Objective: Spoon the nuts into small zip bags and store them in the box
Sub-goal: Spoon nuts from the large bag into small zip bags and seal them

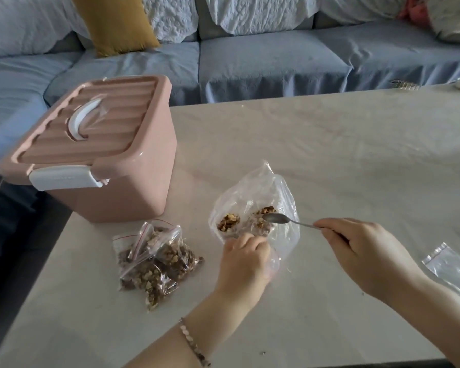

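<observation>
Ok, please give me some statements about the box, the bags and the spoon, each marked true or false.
The lid of the pink box is shut. True.
The right hand holds the spoon. True.
The filled small bags lie inside the box. False: they lie on the table in front of it.
The left hand rests flat on the table. False: it grips the big clear bag.
The spoon's bowl is inside the big clear bag, near the nuts. True.
The empty small bag lies left of the box. False: it lies at the right edge, beside the right forearm.
</observation>
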Demonstrator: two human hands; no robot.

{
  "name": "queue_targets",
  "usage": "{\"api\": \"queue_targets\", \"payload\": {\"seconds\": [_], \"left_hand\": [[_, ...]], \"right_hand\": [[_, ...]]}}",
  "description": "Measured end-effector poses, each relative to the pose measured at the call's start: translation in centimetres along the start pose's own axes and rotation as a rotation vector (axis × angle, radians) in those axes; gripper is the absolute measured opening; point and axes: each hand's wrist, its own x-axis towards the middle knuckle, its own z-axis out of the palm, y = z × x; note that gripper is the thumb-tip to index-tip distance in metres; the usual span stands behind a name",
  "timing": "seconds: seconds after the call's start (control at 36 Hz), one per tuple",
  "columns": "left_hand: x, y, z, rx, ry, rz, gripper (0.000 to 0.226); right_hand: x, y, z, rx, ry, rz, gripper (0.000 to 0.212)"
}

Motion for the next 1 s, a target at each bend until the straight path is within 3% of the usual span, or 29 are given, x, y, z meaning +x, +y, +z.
{"api": "queue_targets", "payload": {"seconds": [0.11,0.22,0.39,0.5,0.61,0.78,1.0], "left_hand": [[0.4,-1.0,-0.2,0.049,0.058,-0.024,0.048],[0.0,-1.5,-0.7,-0.058,0.063,0.005,0.05],[-2.3,-2.7,-1.7,-0.199,-0.032,0.063,0.041],[-2.8,-3.6,-2.6,-0.264,0.008,0.071,0.048],[-2.4,-4.2,-2.7,-0.16,-0.008,0.081,0.068],[-1.6,-4.2,-1.9,-0.002,-0.008,0.028,0.068],[-0.6,-3.2,-1.0,-0.19,-0.005,0.026,0.062]], "right_hand": [[0.4,0.1,0.3,-0.019,-0.058,-0.027,0.027],[1.1,0.3,1.0,-0.068,-0.098,-0.056,0.029],[1.7,0.6,2.0,-0.07,-0.007,-0.108,0.03],[1.8,0.2,2.1,-0.043,0.109,-0.159,0.027],[2.1,-0.2,2.0,-0.11,-0.018,-0.132,0.031],[1.4,-0.1,0.8,-0.122,-0.099,-0.073,0.031],[1.0,1.5,0.1,0.06,-0.116,-0.005,0.026]]}}
